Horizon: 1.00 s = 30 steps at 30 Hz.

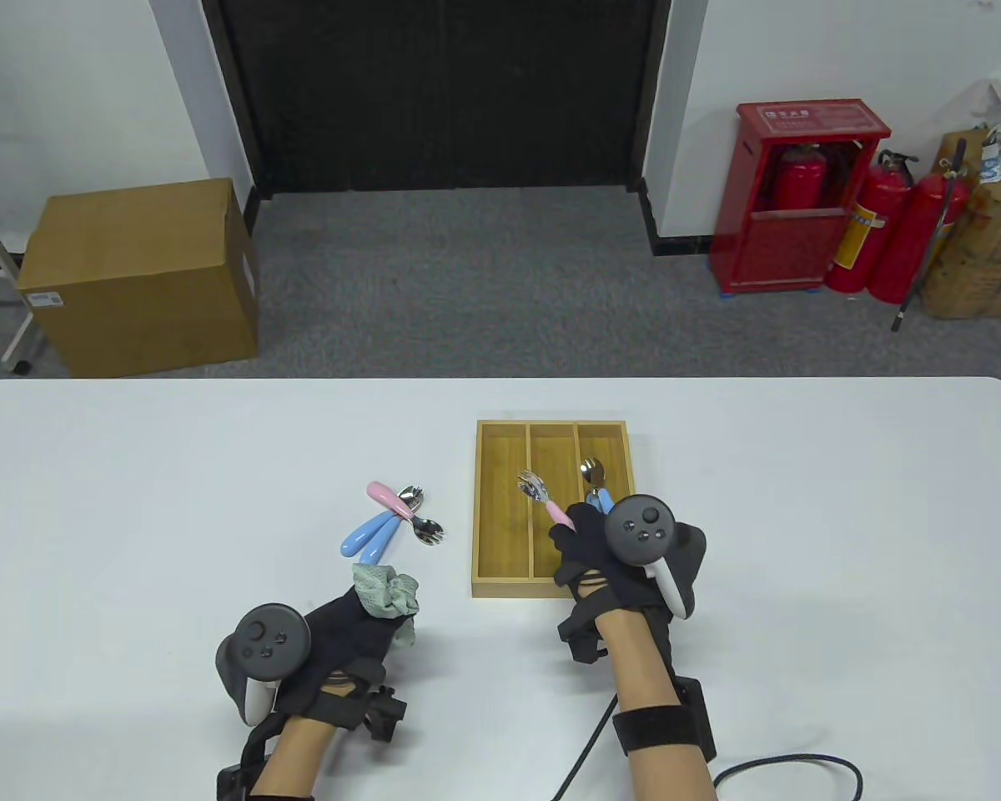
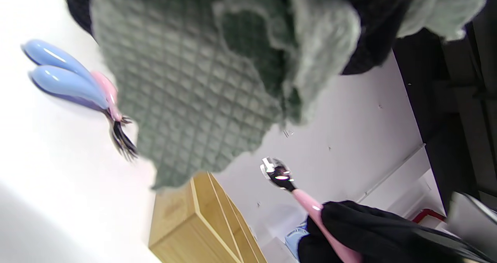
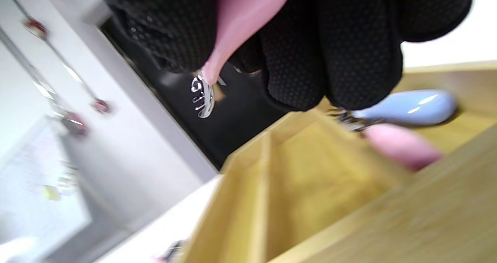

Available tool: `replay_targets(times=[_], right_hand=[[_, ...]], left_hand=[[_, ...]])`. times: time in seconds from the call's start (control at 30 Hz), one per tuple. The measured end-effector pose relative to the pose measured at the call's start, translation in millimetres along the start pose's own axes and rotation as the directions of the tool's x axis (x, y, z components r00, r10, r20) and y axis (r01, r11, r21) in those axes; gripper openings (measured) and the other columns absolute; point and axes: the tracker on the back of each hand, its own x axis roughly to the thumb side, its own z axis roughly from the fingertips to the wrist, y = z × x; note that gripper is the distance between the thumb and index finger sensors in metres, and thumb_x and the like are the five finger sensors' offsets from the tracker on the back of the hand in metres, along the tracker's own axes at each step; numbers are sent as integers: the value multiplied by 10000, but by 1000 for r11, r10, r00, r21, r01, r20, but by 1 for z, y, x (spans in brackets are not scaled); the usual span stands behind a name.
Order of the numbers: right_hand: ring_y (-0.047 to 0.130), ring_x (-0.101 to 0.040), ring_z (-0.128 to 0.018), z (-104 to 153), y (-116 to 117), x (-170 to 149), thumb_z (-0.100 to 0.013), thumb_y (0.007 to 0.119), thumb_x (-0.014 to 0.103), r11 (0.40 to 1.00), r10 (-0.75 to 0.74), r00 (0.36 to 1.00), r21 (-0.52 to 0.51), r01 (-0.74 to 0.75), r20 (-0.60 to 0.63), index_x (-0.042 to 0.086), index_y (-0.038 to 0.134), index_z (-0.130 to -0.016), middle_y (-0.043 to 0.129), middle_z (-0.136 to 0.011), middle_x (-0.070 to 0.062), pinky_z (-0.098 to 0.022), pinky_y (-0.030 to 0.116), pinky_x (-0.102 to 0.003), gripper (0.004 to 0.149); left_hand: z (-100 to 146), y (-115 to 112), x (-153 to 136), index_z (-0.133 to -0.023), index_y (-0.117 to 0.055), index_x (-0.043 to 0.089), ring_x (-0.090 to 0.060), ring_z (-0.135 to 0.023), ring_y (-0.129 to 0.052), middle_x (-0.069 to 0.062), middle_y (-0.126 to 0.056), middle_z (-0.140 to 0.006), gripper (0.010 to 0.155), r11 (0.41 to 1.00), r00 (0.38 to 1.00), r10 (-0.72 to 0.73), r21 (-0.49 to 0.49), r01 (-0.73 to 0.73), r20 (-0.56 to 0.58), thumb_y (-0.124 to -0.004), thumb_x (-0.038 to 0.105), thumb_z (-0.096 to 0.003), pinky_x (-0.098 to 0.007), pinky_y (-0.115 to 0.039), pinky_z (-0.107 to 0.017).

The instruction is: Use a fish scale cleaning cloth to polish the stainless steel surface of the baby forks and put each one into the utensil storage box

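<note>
My right hand (image 1: 588,542) grips a pink-handled baby fork (image 1: 542,494) by its handle, steel head raised over the middle slot of the wooden utensil box (image 1: 488,509). The right wrist view shows the pink handle (image 3: 237,18) between my gloved fingers (image 3: 330,53) and the tines (image 3: 202,96) pointing away. In the box's right slot lie a blue-handled fork (image 3: 407,109) and a pink handle (image 3: 400,146). My left hand (image 1: 359,626) holds the bunched green cleaning cloth (image 1: 384,591) just left of the box. Three more forks, one pink (image 1: 392,498) and two blue (image 1: 371,534), lie on the table.
The white table (image 1: 133,501) stretches wide on both sides. Beyond its far edge stand a cardboard box (image 1: 142,275) on the floor and a red extinguisher cabinet (image 1: 792,209). A black cable (image 1: 784,763) trails from my right wrist.
</note>
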Motion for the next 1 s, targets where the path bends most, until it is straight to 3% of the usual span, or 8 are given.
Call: replay_targets(times=[0.2,0.43,0.77,1.0], right_hand=[[820,-479,-677,-21,22,4,-398,854,362,985,172,974,16,-172,-145,123,877,-769,817,-843,-248,-536,608,-677,442],[611,-504,-856,-36,46,8,-403,848,354,974,226,960,34,-223,-168,102,883,-762,603,-1007,-222,-624,472,-679,440],[468,-498,-935,-52,70,-1,-398,857,351,950,296,938,159,-269,-180,57,891,-748,501,-1059,-198,-639,437,-667,458],[408,-505,-947,-54,79,-2,-391,861,336,938,327,931,172,-300,-164,66,849,-765,463,-1063,-211,-640,427,-669,462]], left_hand=[[-1,-4,1,-758,-920,141,-232,-475,-1082,6,-1090,-506,495,999,1000,-15,-36,15,19,-915,511,-429,-527,-784,-563],[-4,-5,-3,-768,-914,140,-240,-487,-1078,0,-1087,-518,501,998,1000,1,-61,-1,5,-913,513,-433,-532,-776,-570],[-4,-11,-2,-773,-911,137,-247,-493,-1076,-7,-1085,-526,506,996,1000,-4,-88,5,12,-909,514,-435,-538,-771,-571],[-3,-14,-3,-778,-908,133,-254,-504,-1075,-12,-1086,-537,511,995,999,-29,-98,31,19,-908,511,-434,-543,-768,-569]])
